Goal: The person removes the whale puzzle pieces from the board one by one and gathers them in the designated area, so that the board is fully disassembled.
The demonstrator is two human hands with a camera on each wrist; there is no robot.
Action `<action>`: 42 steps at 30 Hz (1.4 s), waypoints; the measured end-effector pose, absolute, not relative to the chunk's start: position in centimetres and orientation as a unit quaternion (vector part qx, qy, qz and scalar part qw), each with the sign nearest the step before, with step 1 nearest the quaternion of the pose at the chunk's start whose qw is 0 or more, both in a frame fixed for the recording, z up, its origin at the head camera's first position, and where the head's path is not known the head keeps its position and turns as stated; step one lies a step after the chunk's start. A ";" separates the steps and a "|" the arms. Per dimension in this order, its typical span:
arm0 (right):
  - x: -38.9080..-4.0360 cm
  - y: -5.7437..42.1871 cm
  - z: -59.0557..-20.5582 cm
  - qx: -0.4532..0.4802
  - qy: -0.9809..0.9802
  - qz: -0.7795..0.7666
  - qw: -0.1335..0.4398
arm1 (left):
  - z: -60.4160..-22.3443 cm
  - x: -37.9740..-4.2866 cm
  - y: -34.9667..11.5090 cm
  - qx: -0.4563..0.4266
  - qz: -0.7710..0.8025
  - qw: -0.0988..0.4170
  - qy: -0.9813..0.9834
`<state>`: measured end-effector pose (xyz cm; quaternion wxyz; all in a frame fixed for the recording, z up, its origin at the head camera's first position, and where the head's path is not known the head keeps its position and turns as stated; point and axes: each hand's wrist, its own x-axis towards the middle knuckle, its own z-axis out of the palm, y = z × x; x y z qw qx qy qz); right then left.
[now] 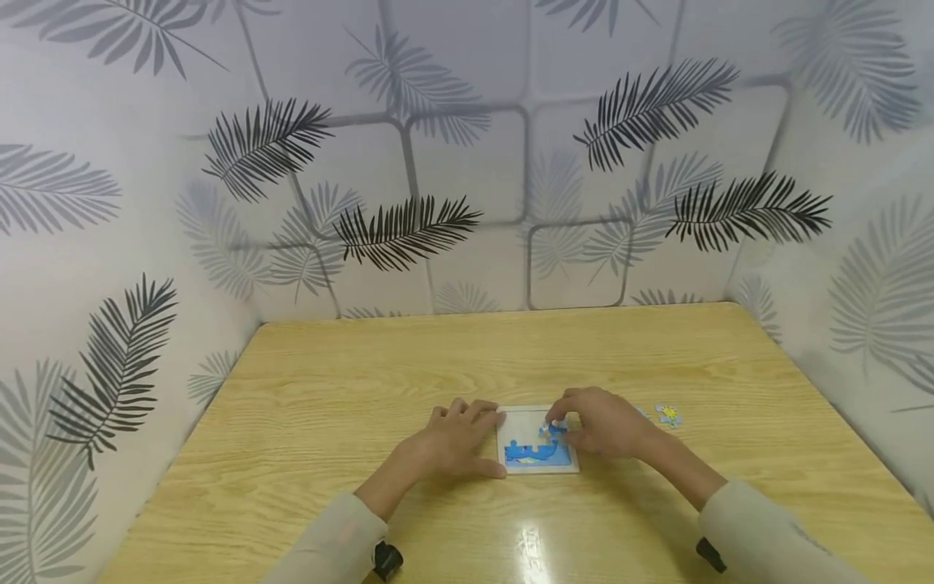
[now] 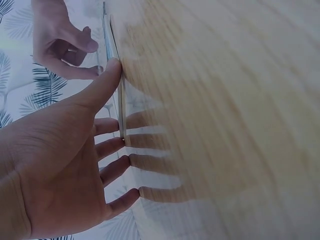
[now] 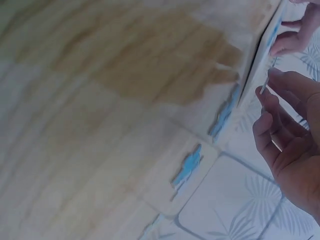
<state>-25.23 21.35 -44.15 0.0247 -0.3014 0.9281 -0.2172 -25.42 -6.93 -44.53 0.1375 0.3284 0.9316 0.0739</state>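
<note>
Right hand (image 1: 601, 423) pinches a small blue-and-white jigsaw piece (image 1: 558, 427) over the right side of the white rectangular tray (image 1: 540, 470); left hand (image 1: 460, 442), fingers spread, touches its left edge.

Support surface: table (image 1: 328, 365), lt. wood-grain finish, w/ bright reflection (image 1: 533, 553) nearer the wearer. Directly on tbl.: (1) puzzle tray (image 1: 521, 409), white frame, flat, approx. mid-width; (2) loose puzzle pcs. (image 1: 669, 415), blue/yel. print, R of tray.

head view | loose piece (image 1: 644, 413): partly behind right hand (image 1: 601, 423) | left sleeve (image 1: 332, 542): cut by bottom edge
</note>
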 end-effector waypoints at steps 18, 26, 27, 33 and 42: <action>-23.6 30.3 -43.3 -0.325 0.904 -0.277 -0.031 | -44.6 -25.5 -7.0 0.333 0.072 0.140 0.930; -22.7 34.3 -44.0 -0.311 0.911 -0.267 -0.035 | -44.5 -25.4 -7.1 0.335 0.084 0.138 0.928; -22.6 34.7 -44.0 -0.308 0.913 -0.267 -0.032 | -44.5 -25.4 -7.1 0.335 0.085 0.138 0.928; -22.1 36.3 -44.3 -0.294 0.922 -0.253 -0.010 | -44.6 -25.4 -7.1 0.331 0.085 0.139 0.930; -21.8 37.0 -45.1 -0.304 0.921 -0.242 -0.006 | -44.4 -25.2 -7.2 0.338 0.087 0.137 0.927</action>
